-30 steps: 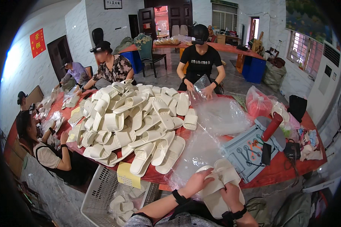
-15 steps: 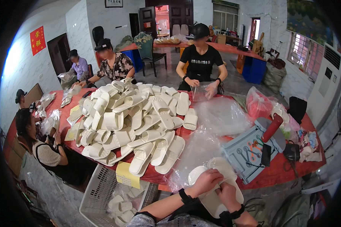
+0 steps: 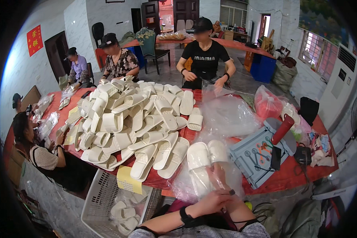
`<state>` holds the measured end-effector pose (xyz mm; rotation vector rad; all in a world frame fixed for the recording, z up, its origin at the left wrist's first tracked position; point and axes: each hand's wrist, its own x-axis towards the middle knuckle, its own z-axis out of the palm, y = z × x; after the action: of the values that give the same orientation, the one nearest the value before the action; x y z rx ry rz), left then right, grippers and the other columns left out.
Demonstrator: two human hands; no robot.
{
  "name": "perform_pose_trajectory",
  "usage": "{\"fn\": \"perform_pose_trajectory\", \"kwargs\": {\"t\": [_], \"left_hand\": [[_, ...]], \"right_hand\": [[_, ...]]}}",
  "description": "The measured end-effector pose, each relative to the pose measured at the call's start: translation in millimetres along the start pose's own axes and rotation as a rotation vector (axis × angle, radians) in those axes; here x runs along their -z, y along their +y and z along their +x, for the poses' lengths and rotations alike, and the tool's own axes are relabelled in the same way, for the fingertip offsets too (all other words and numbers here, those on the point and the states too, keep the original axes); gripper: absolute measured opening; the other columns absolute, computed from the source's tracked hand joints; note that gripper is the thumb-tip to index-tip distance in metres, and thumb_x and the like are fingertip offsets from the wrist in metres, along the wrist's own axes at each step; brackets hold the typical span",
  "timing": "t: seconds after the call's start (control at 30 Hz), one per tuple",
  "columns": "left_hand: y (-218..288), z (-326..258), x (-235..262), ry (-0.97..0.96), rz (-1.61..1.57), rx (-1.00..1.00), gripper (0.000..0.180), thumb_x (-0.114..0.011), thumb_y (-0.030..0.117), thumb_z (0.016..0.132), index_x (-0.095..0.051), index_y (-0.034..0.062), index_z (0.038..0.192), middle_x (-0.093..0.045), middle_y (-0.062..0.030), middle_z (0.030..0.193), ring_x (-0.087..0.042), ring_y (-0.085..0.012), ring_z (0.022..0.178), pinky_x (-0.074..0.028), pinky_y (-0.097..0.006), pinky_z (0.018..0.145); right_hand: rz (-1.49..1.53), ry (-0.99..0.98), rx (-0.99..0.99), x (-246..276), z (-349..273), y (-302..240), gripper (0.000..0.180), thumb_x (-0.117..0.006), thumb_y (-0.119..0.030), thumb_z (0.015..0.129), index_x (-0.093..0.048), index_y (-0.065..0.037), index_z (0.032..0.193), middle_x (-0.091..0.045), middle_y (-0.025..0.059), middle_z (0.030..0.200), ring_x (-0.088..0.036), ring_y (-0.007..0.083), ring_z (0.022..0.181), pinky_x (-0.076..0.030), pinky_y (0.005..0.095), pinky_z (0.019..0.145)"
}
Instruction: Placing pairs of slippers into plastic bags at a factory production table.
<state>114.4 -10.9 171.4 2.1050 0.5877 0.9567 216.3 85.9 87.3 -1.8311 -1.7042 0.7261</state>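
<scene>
A pair of cream slippers (image 3: 199,163) lies side by side at the table's near edge, straps toward the far side. Glossy clear plastic bag film (image 3: 182,186) shows around and over them. My right hand (image 3: 219,177) is closed on their near part, between the two soles, its fingertips partly blurred. My left hand (image 3: 212,201) crosses over my right wrist with bent fingers, a dark ring on one of them. What those fingers hold, if anything, is hidden. Just left of the pair rises a big heap of loose cream slippers (image 3: 135,115).
A grey-blue tool board (image 3: 250,162) with a red cylinder (image 3: 285,129) stands right. Clear bags (image 3: 228,115) lie beyond the slippers. A grey basket (image 3: 97,200) with slippers stands below the table (image 3: 261,184). Opposite, a person in black (image 3: 206,59) handles a clear bag; others sit left.
The slipper pair has moved from near my lap onto the table, now lying flat under plastic. My left hand has shifted from the slippers to my right wrist. The person opposite has spread their hands.
</scene>
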Motion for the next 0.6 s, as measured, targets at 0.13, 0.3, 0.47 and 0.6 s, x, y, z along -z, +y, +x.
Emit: {"fn": "perform_pose_trajectory", "kwargs": {"t": [0.13,0.3,0.47,0.6], "left_hand": [[-9.3,-28.1,41.3,0.043,-0.117,0.164,0.016,-0.066,0.012,0.089,-0.069,0.0035,0.102,-0.066,-0.0135,0.102,-0.063,-0.0310,0.098,-0.050,-0.037,0.085],[-65.4,-85.2,53.9,0.620,0.050,0.627,0.034,-0.073,0.021,0.085,-0.064,0.0010,0.110,-0.064,-0.0166,0.101,-0.062,-0.0250,0.091,-0.051,-0.035,0.076],[-126.5,-113.2,33.5,0.631,-0.242,0.881,0.058,-0.073,0.038,0.087,-0.056,-0.0086,0.117,-0.062,-0.0229,0.106,-0.065,-0.0256,0.086,-0.053,-0.034,0.072],[-108.1,-89.7,23.7,0.446,-0.120,1.062,0.080,-0.070,0.059,0.081,-0.055,-0.0126,0.114,-0.065,-0.0252,0.101,-0.068,-0.0312,0.093,-0.053,-0.038,0.075]], "right_hand": [[0.045,0.222,0.801,3.3,-39.0,14.1,0.044,-0.065,-0.031,0.088,-0.055,0.000,0.118,-0.063,0.0248,0.104,-0.061,0.0416,0.098,-0.049,0.0475,0.083],[0.085,-0.832,0.499,66.2,-112.8,25.2,0.056,-0.064,-0.033,0.093,-0.048,-0.003,0.137,-0.061,0.0183,0.123,-0.058,0.0345,0.113,-0.044,0.0405,0.100],[0.489,-1.544,-0.050,141.3,-114.0,-0.1,0.043,-0.061,-0.022,0.098,-0.054,-0.004,0.136,-0.066,0.0037,0.121,-0.060,0.0093,0.105,-0.049,0.0225,0.083],[0.822,-0.278,-0.099,150.4,-94.5,38.5,0.022,-0.058,-0.018,0.095,-0.065,-0.002,0.083,-0.065,0.0065,0.070,-0.056,0.0161,0.054,-0.046,0.0298,0.052]]}}
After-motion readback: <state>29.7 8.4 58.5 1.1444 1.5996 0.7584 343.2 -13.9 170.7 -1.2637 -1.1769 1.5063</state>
